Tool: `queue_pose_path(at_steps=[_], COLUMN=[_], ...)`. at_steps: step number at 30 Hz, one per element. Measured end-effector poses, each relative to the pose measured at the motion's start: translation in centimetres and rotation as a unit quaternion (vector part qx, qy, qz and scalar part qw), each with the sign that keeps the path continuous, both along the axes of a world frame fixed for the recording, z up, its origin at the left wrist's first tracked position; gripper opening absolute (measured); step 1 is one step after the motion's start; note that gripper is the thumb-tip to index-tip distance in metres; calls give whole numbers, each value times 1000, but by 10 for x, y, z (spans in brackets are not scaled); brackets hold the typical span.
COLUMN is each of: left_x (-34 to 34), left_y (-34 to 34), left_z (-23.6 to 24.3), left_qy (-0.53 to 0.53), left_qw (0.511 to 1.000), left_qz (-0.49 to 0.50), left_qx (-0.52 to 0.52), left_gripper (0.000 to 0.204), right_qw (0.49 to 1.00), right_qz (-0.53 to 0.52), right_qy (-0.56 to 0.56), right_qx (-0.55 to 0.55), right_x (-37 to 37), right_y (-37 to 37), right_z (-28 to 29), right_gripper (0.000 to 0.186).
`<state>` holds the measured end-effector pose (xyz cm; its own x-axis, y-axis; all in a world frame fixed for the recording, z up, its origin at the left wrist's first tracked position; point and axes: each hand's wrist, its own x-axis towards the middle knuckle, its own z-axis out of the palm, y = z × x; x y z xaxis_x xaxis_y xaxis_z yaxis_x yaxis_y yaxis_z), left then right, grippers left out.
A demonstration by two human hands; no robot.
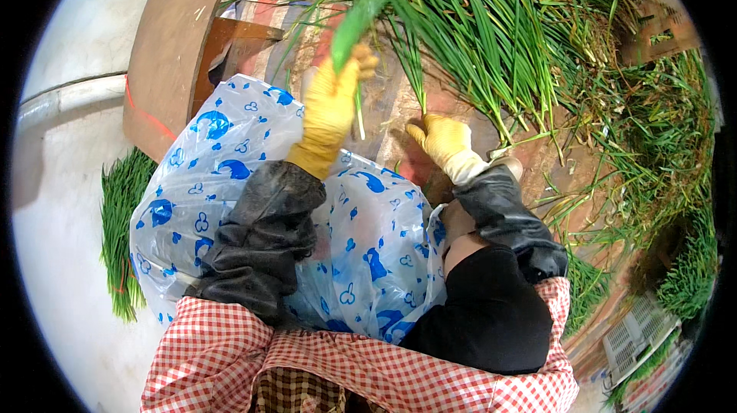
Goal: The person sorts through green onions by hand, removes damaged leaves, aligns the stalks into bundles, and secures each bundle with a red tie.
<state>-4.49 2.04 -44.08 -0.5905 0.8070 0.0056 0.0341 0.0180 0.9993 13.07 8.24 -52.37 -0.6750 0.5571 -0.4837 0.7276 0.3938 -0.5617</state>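
My left hand, in a yellow glove, is raised over the striped ground cover, closed round some green leafy stalks whose upper part is blurred by motion. My right hand, also gloved, is low on the cover, its fingers closed at the base of a thin bunch of long green stalks. A large spread of long leaves with pale stems lies just beyond it. Beneath my left forearm a clear plastic sheet with blue prints covers my lap.
A brown board seat stands at the upper left, a tied green bundle below it on pale floor. Tangled leaves and trimmings fill the right side, around a slatted crate. Newspaper lies at the lower right.
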Motion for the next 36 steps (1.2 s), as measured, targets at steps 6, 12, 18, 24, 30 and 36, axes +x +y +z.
queue_pose_path(at_steps=[6, 12, 18, 24, 30, 36], left_x=[-24, -44, -18, -62, -72, -80], left_y=[-27, -56, -19, -4, -43, -33], left_z=[-33, -62, -34, -12, -110, -174], left_qy=[-352, -488, -602, -7, -252, 5], left_qw=[857, 818, 779, 978, 870, 902], left_qz=[76, 109, -50, 209, 239, 138], left_qx=[-370, -285, -166, -18, -351, -409], left_gripper=[38, 37, 38, 21, 23, 41], right_qw=[991, 768, 827, 995, 991, 985], right_qz=[19, -270, -54, 54, 11, 34], right_qy=[-94, 156, 138, -21, -118, -153], right_qx=[94, -559, -542, -85, 59, 67], right_x=[5, 6, -31, -8, 16, 19], right_y=[3, -3, -38, 12, 10, -14], right_z=[-97, -50, 16, -4, -33, -74], right_gripper=[34, 34, 29, 46, 47, 38])
